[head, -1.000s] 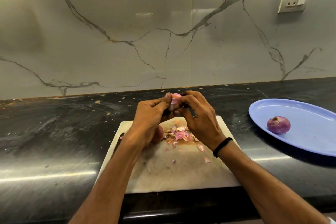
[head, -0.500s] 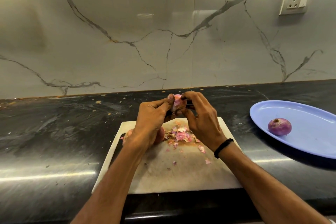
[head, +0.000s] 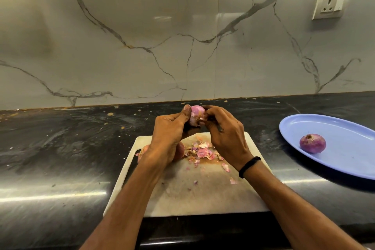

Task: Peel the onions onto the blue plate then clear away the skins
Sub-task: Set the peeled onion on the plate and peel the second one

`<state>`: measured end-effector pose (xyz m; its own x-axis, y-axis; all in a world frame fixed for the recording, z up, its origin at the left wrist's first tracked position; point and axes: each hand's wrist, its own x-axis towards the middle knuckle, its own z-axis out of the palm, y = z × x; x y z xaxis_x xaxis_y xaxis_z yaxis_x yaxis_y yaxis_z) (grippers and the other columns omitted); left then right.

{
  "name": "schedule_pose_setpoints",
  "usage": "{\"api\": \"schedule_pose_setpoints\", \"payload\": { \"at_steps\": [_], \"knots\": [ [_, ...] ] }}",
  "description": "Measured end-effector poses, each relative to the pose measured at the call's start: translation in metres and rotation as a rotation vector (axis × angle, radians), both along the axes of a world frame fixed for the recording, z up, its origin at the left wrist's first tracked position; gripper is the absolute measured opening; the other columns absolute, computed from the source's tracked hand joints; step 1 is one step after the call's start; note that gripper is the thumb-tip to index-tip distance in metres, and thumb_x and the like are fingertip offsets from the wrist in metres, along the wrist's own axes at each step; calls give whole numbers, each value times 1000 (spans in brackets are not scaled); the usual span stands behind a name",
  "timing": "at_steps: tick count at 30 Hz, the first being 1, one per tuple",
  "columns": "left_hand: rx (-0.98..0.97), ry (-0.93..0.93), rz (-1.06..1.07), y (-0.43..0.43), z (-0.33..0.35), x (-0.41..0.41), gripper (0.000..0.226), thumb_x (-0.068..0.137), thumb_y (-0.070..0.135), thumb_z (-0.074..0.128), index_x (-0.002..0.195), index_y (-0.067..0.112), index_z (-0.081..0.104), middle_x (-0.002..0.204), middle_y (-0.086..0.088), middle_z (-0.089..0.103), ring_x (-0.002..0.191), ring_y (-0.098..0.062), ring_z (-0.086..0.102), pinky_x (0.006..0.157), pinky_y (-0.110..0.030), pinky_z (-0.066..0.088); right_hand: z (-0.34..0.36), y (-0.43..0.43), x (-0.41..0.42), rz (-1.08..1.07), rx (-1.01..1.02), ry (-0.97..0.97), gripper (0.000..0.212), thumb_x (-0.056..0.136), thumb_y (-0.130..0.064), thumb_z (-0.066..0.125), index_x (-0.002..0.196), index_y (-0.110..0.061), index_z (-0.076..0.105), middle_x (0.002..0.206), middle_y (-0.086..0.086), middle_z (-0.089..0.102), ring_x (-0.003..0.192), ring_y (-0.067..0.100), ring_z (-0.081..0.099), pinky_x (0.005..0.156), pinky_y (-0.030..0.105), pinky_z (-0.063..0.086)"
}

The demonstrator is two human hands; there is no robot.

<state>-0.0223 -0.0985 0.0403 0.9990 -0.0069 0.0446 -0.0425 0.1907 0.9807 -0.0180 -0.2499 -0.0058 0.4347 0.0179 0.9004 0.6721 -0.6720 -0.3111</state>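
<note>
Left hand (head: 168, 134) and right hand (head: 225, 136) together grip a small pink onion (head: 195, 114) above the white rectangular cutting board (head: 203, 197), where pink skin scraps (head: 203, 151) lie. A round purple onion (head: 312, 143) sits on the oval blue plate (head: 345, 128), to the right.

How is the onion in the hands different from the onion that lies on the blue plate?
The held onion is up above the cutting board, gripped between the left hand and right hand; the plated onion lies alone on the blue plate, untouched. The held onion looks pale pink and is half hidden by the hands; the plated onion is darker purple and fully visible. Both are round red onions.
</note>
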Motion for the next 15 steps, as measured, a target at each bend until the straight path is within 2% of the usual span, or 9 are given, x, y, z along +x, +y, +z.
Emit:
{"api": "schedule_pose_setpoints", "payload": {
  "at_steps": [4,7,9,12,15],
  "knots": [
    [3,-2,-27,0,2,-2,23,92,30,62,93,11,75,90,-12,77,86,-24,75,84,-38,60,1,0,0,-2,-6,-8,27,91,1,66,117,-2,64,114,12,66,104,11,60,96,10,46],
    [28,-29,-62,0,3,-4,30,81,37,67,96,13,76,92,-10,77,89,-23,75,81,-34,61,2,-1,0,-46,-39,-46,20,89,0,69,109,-1,70,113,15,66,105,17,62,96,11,46],
    [51,-40,-70,0,3,-5,33,75,37,70,98,15,75,94,-10,77,90,-23,75,81,-33,61,2,-2,-1,-51,-29,-64,15,89,-1,69,103,1,71,109,16,66,100,16,62,92,13,49],
    [-16,-14,-51,0,2,-3,28,83,29,69,100,7,75,96,-15,76,92,-26,75,84,-36,60,1,-5,0,-81,-25,-89,13,89,6,66,100,2,71,98,15,65,90,16,61,83,15,52],
    [-85,12,-38,0,3,1,33,90,23,66,108,-3,72,100,-20,75,95,-30,74,88,-40,60,0,-6,4,-71,17,-64,18,89,11,55,99,3,69,96,14,64,86,21,63,75,28,57]
  ]
}}
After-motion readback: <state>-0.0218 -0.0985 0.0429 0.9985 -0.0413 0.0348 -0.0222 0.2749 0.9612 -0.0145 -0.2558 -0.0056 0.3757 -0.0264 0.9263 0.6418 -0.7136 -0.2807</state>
